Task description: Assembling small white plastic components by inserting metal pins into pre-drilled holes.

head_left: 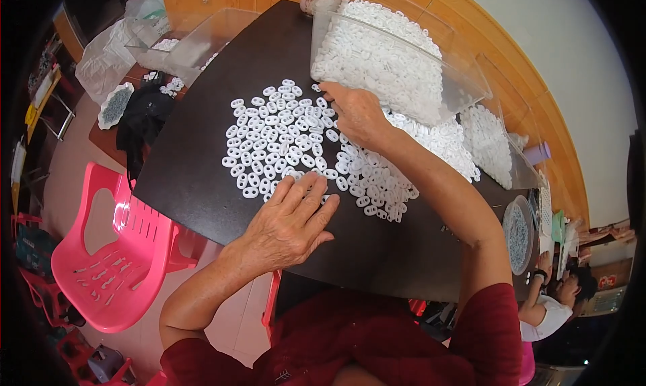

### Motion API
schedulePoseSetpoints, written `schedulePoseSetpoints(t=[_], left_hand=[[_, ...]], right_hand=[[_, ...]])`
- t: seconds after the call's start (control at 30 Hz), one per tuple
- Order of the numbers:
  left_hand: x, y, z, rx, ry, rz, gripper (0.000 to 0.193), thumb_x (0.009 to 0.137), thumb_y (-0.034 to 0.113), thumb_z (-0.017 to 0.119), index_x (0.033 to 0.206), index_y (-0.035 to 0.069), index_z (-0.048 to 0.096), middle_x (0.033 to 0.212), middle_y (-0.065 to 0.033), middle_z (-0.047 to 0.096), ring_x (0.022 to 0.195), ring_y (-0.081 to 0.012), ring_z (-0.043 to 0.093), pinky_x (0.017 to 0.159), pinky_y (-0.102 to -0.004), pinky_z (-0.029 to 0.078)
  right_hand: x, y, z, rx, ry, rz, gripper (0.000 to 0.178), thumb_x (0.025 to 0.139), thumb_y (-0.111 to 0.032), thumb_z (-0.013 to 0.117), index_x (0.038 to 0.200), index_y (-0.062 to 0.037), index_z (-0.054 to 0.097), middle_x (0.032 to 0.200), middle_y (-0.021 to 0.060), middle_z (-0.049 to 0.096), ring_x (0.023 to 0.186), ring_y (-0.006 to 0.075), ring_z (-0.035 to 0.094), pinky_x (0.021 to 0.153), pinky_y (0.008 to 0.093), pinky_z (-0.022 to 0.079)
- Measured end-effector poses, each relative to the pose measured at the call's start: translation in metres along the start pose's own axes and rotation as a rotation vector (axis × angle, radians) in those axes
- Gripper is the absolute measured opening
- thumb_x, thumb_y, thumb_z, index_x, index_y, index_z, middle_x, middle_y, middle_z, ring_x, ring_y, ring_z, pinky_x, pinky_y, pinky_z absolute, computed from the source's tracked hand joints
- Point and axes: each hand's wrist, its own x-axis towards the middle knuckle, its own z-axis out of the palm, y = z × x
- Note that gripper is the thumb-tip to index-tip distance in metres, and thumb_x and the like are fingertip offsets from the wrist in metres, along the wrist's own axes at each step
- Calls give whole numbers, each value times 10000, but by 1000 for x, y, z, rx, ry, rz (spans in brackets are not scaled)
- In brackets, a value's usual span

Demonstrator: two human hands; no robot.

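Note:
Many small white oval plastic pieces, each with two holes, are spread in a single loose layer [272, 137] on the dark table. My left hand [286, 218] lies palm down at the near edge of this layer, open, its fingers stretched over a few pieces. At the far right of the layer is my right hand [356, 113], its fingers bent and close together. A single white oval piece [316, 88] shows at its index fingertip. What lies under the curled fingers is hidden. Below my right forearm, more pieces form a thicker heap [383, 184].
A clear plastic bin [464, 93] full of white pieces stands at the back, beside another clear bin [518, 157]. At the right, a round tray [517, 235] holds small grey-blue parts. A pink chair [111, 272] stands left of the table [202, 177]. Another person [562, 298] sits far right.

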Motion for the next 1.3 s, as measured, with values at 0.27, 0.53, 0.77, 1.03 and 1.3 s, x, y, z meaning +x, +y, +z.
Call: schedulePoseSetpoints(t=[0.27,0.53,0.77,1.03,1.3], left_hand=[[-1,0,1,6,7,-5,535,728,310,713,1127,-26,597,1166,-218,559,1108,-366,512,864,-480,424],[-1,0,0,-18,12,-18,530,716,275,726,1128,-31,594,1171,-223,557,1109,-365,511,870,-484,425],[-1,1,-1,-18,23,-7,528,715,269,727,1128,-33,593,1172,-219,555,1106,-366,510,870,-484,426],[0,2,-2,6,29,10,530,725,265,720,1135,-40,583,1160,-217,548,1099,-366,508,876,-485,419],[-1,3,0,42,51,17,493,794,350,669,1119,-15,611,1144,-180,584,1074,-351,539,838,-483,437]], right_hand=[[12,-9,3,-133,-31,-61,487,737,79,490,1201,-54,557,987,207,660,861,371,635,749,443,489],[12,-8,4,-217,-69,-97,484,721,73,490,1192,-25,548,1006,205,660,861,368,638,733,446,490],[-5,0,-8,-160,-49,-45,458,740,68,495,1181,-38,556,950,212,663,853,384,633,740,457,482],[-23,8,-16,-135,6,-16,267,865,-69,550,1129,-48,584,856,209,662,799,392,628,718,454,478],[-33,7,-25,-186,-26,-82,191,836,-96,609,1018,-54,648,818,181,666,770,354,629,692,427,480]])
